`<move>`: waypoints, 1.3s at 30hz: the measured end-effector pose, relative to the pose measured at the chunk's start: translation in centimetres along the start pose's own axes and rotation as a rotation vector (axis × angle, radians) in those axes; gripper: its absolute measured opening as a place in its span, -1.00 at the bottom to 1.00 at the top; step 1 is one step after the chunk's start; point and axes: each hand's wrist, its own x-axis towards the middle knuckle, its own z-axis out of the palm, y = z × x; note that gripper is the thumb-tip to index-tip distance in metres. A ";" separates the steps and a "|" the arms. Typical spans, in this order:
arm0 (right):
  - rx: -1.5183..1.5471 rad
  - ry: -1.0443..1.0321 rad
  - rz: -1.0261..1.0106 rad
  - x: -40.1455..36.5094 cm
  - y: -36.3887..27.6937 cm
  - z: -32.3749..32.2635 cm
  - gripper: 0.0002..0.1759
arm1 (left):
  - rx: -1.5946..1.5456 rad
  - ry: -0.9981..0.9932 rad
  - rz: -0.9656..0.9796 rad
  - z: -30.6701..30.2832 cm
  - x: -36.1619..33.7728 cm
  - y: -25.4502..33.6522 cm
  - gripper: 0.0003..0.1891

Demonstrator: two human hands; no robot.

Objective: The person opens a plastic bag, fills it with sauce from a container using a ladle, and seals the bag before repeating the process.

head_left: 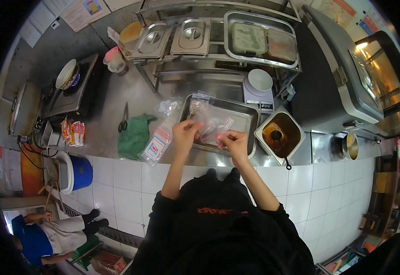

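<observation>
My left hand [187, 134] pinches one side of a clear plastic zip bag [210, 133] in front of me. The bag's red edge strip runs across to my right hand [233, 143], whose fingers are closed on its other side. Both hands are over the near edge of a shallow steel tray [250, 123]. More clear bags [201, 104] lie at the tray's back left. Left of my left hand, a pack of zip bags with a red and blue label [156, 145] rests on the counter, partly over a green cloth [133, 137]. What the held bag contains, if anything, I cannot make out.
Right of the tray stands a steel pan of brown sauce [280, 135] with a ladle. Behind are a scale with a white bowl [259, 82] and a shelf of lidded pans [191, 39]. Scissors [124, 118] and a lit stove [74, 87] are left. Another person [39, 233] is lower left.
</observation>
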 end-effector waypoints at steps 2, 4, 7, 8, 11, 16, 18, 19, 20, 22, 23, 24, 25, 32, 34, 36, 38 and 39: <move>-0.050 0.006 -0.028 -0.1 0.4 0.2 -0.92 | 0.026 0.065 -0.057 -0.6 0.3 -0.7 -0.90; -0.099 0.012 -0.056 -0.2 0.2 0.5 -0.93 | 0.089 0.074 -0.059 -1.8 0.8 -1.0 -0.89; -0.116 0.043 -0.035 -0.5 -0.2 0.4 -0.94 | 0.350 0.286 0.106 -6.2 3.5 -4.5 -0.85; -0.167 0.075 -0.042 -0.5 -0.3 -0.2 -0.94 | 0.506 0.335 0.135 -7.8 4.5 -4.8 -0.83; -0.265 0.110 -0.060 -0.2 -0.7 -1.3 -0.92 | 0.771 0.364 0.086 -12.5 6.6 -7.5 -0.82; -0.519 0.120 -0.167 0.0 -1.7 -1.4 -0.81 | 1.308 0.499 -0.080 -11.0 6.3 -5.7 -0.56; -0.665 0.112 -0.269 -0.2 -2.3 -1.3 -0.73 | 1.591 0.458 0.215 -9.5 5.8 -4.5 -0.39; -0.664 0.114 -0.268 -0.3 -2.6 -1.2 -0.73 | 1.567 0.327 0.296 -7.7 5.0 -2.8 -0.47; -0.726 0.113 -0.292 -0.4 -2.9 -1.0 -0.71 | 1.539 0.194 0.371 -5.5 3.9 -1.2 -0.55; -0.788 0.109 -0.316 -0.5 -3.2 -0.9 -0.70 | 0.746 -0.214 0.147 -1.9 2.2 0.0 -0.70; -0.796 0.082 -0.349 -0.6 -3.3 -0.8 -0.70 | 0.458 -0.360 0.060 -0.4 1.2 0.2 -0.83; -0.805 0.054 -0.383 -0.6 -3.4 -0.8 -0.70 | 0.122 -0.489 -0.155 0.8 0.5 0.5 -0.85; -0.806 0.053 -0.383 -0.6 -3.3 -0.9 -0.70 | 0.121 -0.488 -0.156 1.8 0.1 0.9 -0.85; -0.767 -0.041 -0.380 -1.0 -3.7 -2.0 -0.76 | 0.461 -0.550 0.087 3.9 -0.1 1.2 -0.82; -0.777 0.014 -0.433 -1.3 -3.5 -2.6 -0.73 | 0.713 -0.367 0.273 4.7 -0.7 1.2 -0.82; -0.983 0.183 -0.427 -1.7 -4.0 -3.4 -0.90 | 0.781 -0.288 0.349 5.5 -1.2 1.6 -0.82; -0.957 0.177 -0.546 -1.8 -4.9 -3.6 -0.94 | 0.852 -0.209 0.425 6.3 -1.4 2.5 -0.82; -0.928 0.167 -0.664 -1.9 -5.5 -3.6 -0.98 | 0.884 -0.225 0.371 6.7 -1.4 3.4 -0.84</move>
